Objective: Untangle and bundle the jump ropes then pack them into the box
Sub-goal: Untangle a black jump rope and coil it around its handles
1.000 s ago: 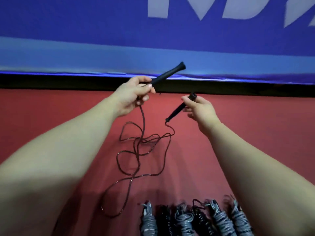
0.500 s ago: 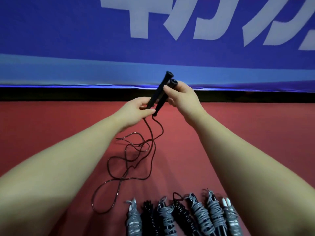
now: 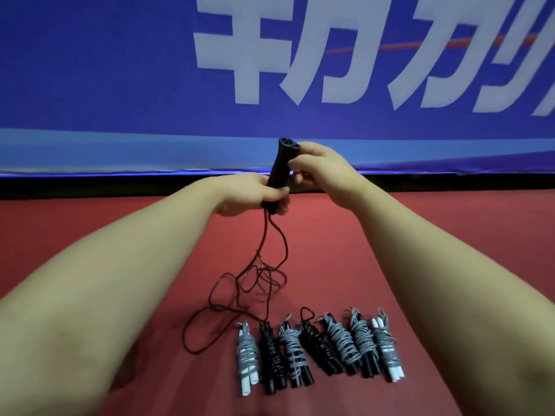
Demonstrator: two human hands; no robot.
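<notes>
Two black jump rope handles (image 3: 280, 165) stand upright side by side, raised above the red floor. My left hand (image 3: 255, 195) grips their lower part. My right hand (image 3: 318, 172) pinches them near the top. Their thin dark cord (image 3: 255, 283) hangs down from the handles and lies in loose tangled loops on the floor. No box is in view.
Several bundled jump ropes (image 3: 318, 349) lie in a row on the red floor (image 3: 405, 235) near me, some wound in grey cord, some in black. A blue banner with white lettering (image 3: 120, 85) stands across the back, a black strip at its foot.
The two handles, held apart a second ago, have been brought together and stood upright in both hands. The cord has been lifted and pulled closer to the bundles.
</notes>
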